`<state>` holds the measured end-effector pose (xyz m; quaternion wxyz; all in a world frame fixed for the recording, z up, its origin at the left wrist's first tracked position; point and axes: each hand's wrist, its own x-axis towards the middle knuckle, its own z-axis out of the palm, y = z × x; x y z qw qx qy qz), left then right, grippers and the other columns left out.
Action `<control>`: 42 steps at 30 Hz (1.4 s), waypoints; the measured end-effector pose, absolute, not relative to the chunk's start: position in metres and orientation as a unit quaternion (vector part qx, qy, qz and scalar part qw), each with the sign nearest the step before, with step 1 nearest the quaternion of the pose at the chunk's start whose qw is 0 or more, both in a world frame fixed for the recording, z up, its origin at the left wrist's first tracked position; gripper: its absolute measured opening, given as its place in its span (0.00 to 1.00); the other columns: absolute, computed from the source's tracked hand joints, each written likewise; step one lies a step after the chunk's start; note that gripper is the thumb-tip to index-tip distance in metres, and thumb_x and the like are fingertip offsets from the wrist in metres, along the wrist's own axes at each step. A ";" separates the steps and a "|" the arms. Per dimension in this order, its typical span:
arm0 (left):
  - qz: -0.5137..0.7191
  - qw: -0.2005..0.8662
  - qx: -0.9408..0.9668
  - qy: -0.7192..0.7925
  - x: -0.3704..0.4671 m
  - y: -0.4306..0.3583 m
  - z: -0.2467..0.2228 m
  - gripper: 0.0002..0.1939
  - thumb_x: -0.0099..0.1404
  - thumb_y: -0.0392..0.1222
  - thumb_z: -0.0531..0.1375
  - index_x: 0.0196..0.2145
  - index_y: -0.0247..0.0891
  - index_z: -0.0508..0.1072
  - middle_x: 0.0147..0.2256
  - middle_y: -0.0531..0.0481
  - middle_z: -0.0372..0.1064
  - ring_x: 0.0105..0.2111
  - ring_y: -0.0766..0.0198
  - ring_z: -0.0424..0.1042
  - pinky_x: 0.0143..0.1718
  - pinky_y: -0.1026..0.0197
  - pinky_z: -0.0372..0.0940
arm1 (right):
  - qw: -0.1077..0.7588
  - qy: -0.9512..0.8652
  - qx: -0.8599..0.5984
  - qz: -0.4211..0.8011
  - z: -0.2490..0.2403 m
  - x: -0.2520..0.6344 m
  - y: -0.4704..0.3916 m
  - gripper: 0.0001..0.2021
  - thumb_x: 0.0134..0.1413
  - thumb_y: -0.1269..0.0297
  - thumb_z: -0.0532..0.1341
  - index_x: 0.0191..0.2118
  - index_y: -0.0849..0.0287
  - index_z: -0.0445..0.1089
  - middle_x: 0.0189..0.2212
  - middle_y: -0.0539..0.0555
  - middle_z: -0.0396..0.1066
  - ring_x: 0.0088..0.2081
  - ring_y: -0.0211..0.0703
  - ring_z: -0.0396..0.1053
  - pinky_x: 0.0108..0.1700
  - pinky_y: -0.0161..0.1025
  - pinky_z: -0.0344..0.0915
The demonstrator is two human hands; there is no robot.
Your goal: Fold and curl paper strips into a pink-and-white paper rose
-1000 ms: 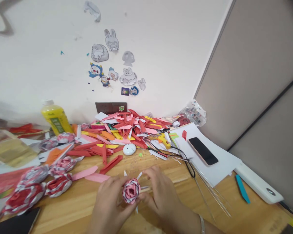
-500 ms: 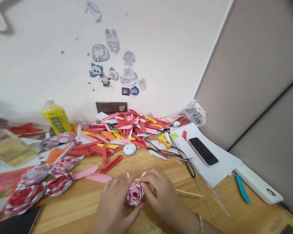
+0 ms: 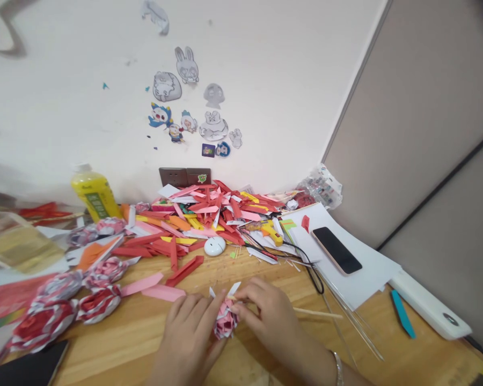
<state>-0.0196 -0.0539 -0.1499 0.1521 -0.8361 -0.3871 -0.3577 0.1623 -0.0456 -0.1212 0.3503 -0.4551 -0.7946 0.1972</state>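
A pink and white folded-paper flower (image 3: 226,321) is gripped between the thumb and fingers of my left hand (image 3: 191,329), low in the middle of the view. White pointed paper ends stick up behind it. My right hand (image 3: 268,316) is closed around a thin wooden stick (image 3: 320,312), whose far part juts out to the right. The stick's pale tip shows by my right fingertips, against the flower's upper edge. Whether the tip touches paper folds is hidden by the fingers.
Folded paper strips (image 3: 213,206) pile against the wall. Finished paper flowers (image 3: 100,304) and a yellow drink bottle (image 3: 94,193) are on the left. A yellow glue gun (image 3: 271,231), white earbud case (image 3: 214,246), phone (image 3: 337,250) and thin wires (image 3: 356,329) lie beyond and right.
The flower has tilted and shifted slightly right, its pink centre now turned lower. Both hands stay closed, and the stick has moved a little right with my right hand.
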 end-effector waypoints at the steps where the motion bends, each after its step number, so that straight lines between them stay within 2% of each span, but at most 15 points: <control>1: -0.370 0.157 -0.830 -0.386 -0.019 -0.054 -0.149 0.14 0.66 0.37 0.52 0.48 0.33 0.68 0.33 0.47 0.74 0.34 0.57 0.67 0.41 0.54 0.55 | 0.352 -0.793 -0.453 0.203 -0.121 0.163 -0.045 0.03 0.56 0.66 0.64 0.32 0.59 0.71 0.29 0.49 0.69 0.32 0.38 0.67 0.34 0.33 0.57; 6: -0.394 0.175 -0.819 -0.380 -0.017 -0.055 -0.146 0.12 0.67 0.37 0.52 0.46 0.33 0.70 0.32 0.47 0.74 0.35 0.57 0.66 0.41 0.54 0.55 | 0.373 -0.786 -0.438 0.228 -0.118 0.164 -0.044 0.04 0.53 0.65 0.66 0.32 0.59 0.71 0.29 0.48 0.70 0.33 0.37 0.67 0.34 0.32 0.57; 11: -0.395 0.174 -0.817 -0.382 -0.017 -0.055 -0.148 0.13 0.67 0.36 0.52 0.46 0.33 0.71 0.32 0.47 0.74 0.35 0.57 0.66 0.42 0.54 0.55 | 0.383 -0.788 -0.431 0.217 -0.119 0.163 -0.046 0.04 0.57 0.66 0.62 0.31 0.58 0.72 0.27 0.48 0.69 0.31 0.36 0.67 0.33 0.32 0.57; 19: -0.396 0.173 -0.819 -0.377 -0.018 -0.055 -0.147 0.13 0.66 0.37 0.52 0.45 0.33 0.71 0.32 0.46 0.74 0.35 0.57 0.67 0.42 0.54 0.55 | 0.402 -0.813 -0.407 0.108 -0.127 0.159 -0.050 0.14 0.65 0.62 0.52 0.30 0.58 0.69 0.26 0.50 0.70 0.28 0.38 0.66 0.30 0.34 0.55; 25: -0.408 0.175 -0.813 -0.377 -0.016 -0.055 -0.146 0.12 0.66 0.37 0.52 0.44 0.33 0.71 0.31 0.46 0.74 0.35 0.56 0.67 0.42 0.53 0.56 | 0.388 -0.827 -0.402 0.062 -0.129 0.157 -0.049 0.17 0.68 0.60 0.45 0.33 0.57 0.67 0.25 0.49 0.71 0.25 0.37 0.67 0.28 0.34 0.54; 31: -0.408 0.181 -0.810 -0.380 -0.016 -0.056 -0.147 0.12 0.66 0.37 0.52 0.43 0.35 0.72 0.31 0.47 0.75 0.35 0.57 0.68 0.43 0.53 0.56 | 0.359 -0.852 -0.376 -0.057 -0.143 0.157 -0.045 0.17 0.68 0.64 0.43 0.32 0.58 0.65 0.22 0.50 0.69 0.22 0.40 0.65 0.24 0.37 0.52; 35: -0.409 0.187 -0.809 -0.378 -0.016 -0.055 -0.146 0.11 0.66 0.37 0.52 0.42 0.35 0.72 0.31 0.47 0.75 0.35 0.56 0.67 0.42 0.52 0.56 | 0.349 -0.861 -0.359 -0.086 -0.145 0.158 -0.045 0.17 0.67 0.67 0.43 0.30 0.58 0.64 0.21 0.51 0.68 0.22 0.40 0.64 0.24 0.38 0.51; 38: -0.411 0.189 -0.809 -0.376 -0.016 -0.055 -0.146 0.11 0.66 0.37 0.51 0.41 0.35 0.72 0.31 0.47 0.75 0.35 0.56 0.67 0.41 0.53 0.56 | 0.356 -0.859 -0.367 -0.039 -0.141 0.159 -0.046 0.17 0.67 0.65 0.45 0.29 0.59 0.65 0.22 0.50 0.68 0.22 0.39 0.64 0.25 0.37 0.51; 42: -0.399 0.176 -0.816 -0.379 -0.018 -0.054 -0.151 0.12 0.66 0.38 0.53 0.44 0.35 0.72 0.32 0.47 0.75 0.35 0.56 0.67 0.42 0.53 0.56 | 0.340 -0.829 -0.415 0.156 -0.131 0.160 -0.046 0.09 0.62 0.67 0.54 0.30 0.58 0.66 0.24 0.47 0.69 0.25 0.35 0.65 0.28 0.31 0.54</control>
